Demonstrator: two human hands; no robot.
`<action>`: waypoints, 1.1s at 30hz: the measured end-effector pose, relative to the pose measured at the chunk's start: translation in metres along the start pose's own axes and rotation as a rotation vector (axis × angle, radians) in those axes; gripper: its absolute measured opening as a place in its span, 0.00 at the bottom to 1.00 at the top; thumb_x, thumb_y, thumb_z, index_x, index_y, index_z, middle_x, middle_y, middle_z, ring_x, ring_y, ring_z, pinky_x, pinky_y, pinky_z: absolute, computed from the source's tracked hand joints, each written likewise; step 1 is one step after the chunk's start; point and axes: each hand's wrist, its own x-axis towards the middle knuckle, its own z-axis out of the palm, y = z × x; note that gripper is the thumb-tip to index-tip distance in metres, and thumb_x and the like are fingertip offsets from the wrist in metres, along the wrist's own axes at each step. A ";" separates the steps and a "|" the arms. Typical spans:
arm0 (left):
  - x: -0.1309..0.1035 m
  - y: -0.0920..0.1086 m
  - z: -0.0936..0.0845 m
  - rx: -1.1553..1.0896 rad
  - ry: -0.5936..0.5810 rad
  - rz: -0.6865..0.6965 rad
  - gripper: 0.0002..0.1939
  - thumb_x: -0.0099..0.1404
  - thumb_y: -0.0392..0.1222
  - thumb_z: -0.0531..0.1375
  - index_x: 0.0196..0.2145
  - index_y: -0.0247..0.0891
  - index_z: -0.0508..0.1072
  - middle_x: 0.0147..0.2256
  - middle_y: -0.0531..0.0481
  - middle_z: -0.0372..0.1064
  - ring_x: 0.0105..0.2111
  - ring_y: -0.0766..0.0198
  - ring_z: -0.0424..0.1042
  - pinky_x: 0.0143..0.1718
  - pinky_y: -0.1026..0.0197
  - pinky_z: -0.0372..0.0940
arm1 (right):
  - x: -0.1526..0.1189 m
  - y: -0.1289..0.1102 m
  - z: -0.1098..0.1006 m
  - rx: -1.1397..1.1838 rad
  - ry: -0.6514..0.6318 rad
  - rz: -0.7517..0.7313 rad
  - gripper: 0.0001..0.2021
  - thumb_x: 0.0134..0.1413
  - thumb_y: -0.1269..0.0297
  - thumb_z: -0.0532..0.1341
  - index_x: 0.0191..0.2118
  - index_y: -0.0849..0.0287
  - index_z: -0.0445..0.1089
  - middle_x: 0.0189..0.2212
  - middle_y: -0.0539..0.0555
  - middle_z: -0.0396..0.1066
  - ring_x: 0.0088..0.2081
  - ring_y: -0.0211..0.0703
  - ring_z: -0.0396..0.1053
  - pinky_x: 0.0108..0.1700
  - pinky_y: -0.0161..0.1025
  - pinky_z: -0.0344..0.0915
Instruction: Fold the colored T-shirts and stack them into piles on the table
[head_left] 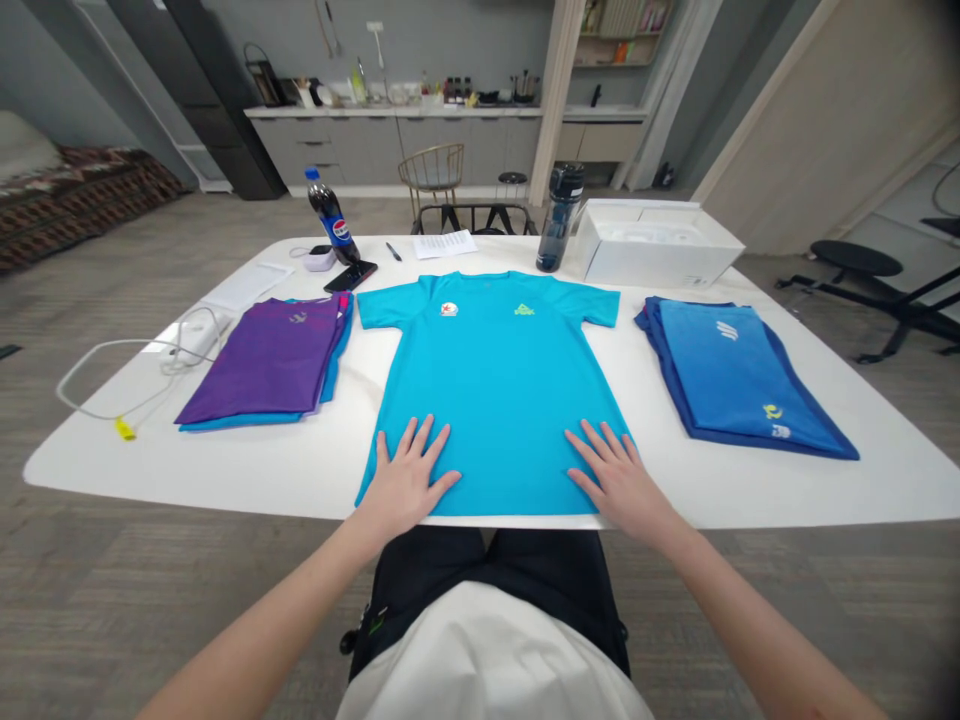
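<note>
A turquoise T-shirt lies spread flat on the white table, its collar at the far side and its hem along the near edge. My left hand rests on its lower left part with fingers spread. On the lower right part lies my right hand, also flat with fingers apart. Neither hand holds anything. To the left is a stack of folded shirts with a purple shirt on top. Folded blue shirts lie in a pile to the right.
Along the table's far side stand a cola bottle, a phone, a pen, a printed sheet, a dark water bottle and a white box. A white cable loops over the left edge, near a power strip.
</note>
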 end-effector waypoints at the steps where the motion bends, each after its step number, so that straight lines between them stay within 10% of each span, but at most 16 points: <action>1: 0.000 0.002 -0.001 0.000 -0.003 0.012 0.38 0.72 0.67 0.45 0.74 0.54 0.45 0.74 0.46 0.39 0.73 0.40 0.40 0.67 0.23 0.37 | 0.000 -0.001 0.000 -0.002 0.015 0.012 0.32 0.69 0.41 0.48 0.73 0.42 0.52 0.74 0.53 0.43 0.74 0.65 0.40 0.69 0.68 0.47; 5: 0.042 0.009 -0.011 0.022 0.031 0.038 0.37 0.73 0.67 0.42 0.74 0.54 0.47 0.74 0.49 0.37 0.73 0.44 0.39 0.68 0.26 0.37 | 0.039 -0.018 -0.007 0.010 0.058 -0.004 0.33 0.69 0.39 0.45 0.73 0.46 0.54 0.75 0.54 0.40 0.74 0.63 0.37 0.70 0.68 0.45; 12: 0.199 -0.007 -0.023 -0.006 0.103 -0.019 0.34 0.75 0.63 0.39 0.73 0.50 0.50 0.74 0.49 0.37 0.74 0.49 0.38 0.71 0.35 0.39 | 0.197 -0.035 -0.018 0.011 0.020 0.003 0.33 0.70 0.39 0.39 0.74 0.45 0.49 0.76 0.52 0.37 0.75 0.59 0.34 0.70 0.68 0.40; 22: 0.214 -0.043 0.003 -0.021 0.094 -0.146 0.38 0.72 0.68 0.38 0.73 0.51 0.51 0.74 0.48 0.40 0.73 0.48 0.40 0.71 0.33 0.36 | 0.218 0.014 -0.007 -0.076 -0.011 0.300 0.37 0.69 0.38 0.38 0.75 0.52 0.48 0.74 0.60 0.43 0.73 0.63 0.42 0.69 0.65 0.42; 33: 0.389 -0.072 -0.011 -0.005 0.242 -0.091 0.34 0.77 0.52 0.40 0.69 0.25 0.59 0.69 0.33 0.55 0.70 0.48 0.51 0.72 0.46 0.42 | 0.413 0.009 -0.020 0.069 0.096 0.194 0.35 0.74 0.47 0.35 0.69 0.65 0.59 0.71 0.64 0.53 0.72 0.54 0.48 0.71 0.57 0.40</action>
